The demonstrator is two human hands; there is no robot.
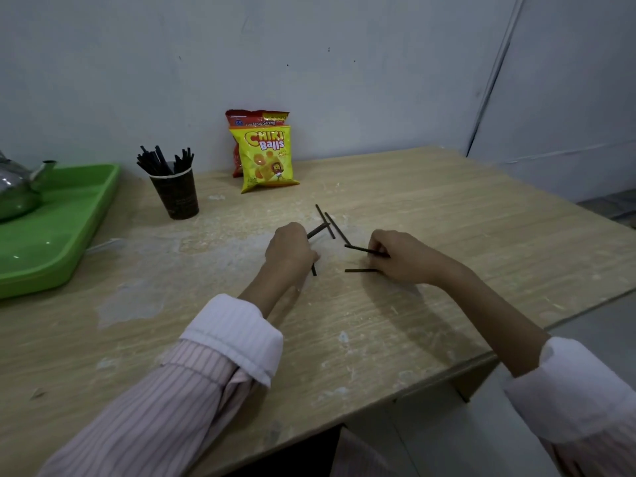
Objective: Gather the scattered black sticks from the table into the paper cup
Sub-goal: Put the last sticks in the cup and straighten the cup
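Observation:
A dark paper cup point(176, 196) stands at the back left of the wooden table point(447, 208), with several black sticks point(161, 161) upright in it. Loose black sticks lie in the middle: two long ones point(328, 223) lie side by side just beyond my hands, and one point(359, 270) lies by my right hand. My left hand point(292, 247) is curled around a stick point(317, 231) whose ends poke out above and below the fist. My right hand point(401, 256) pinches a stick point(361, 249) that points left, just above the table.
A green tray point(69, 222) with a metal kettle point(17, 191) takes up the left side. Two snack bags point(265, 156) lean on the wall behind the sticks. The table's edge runs close on the right and front.

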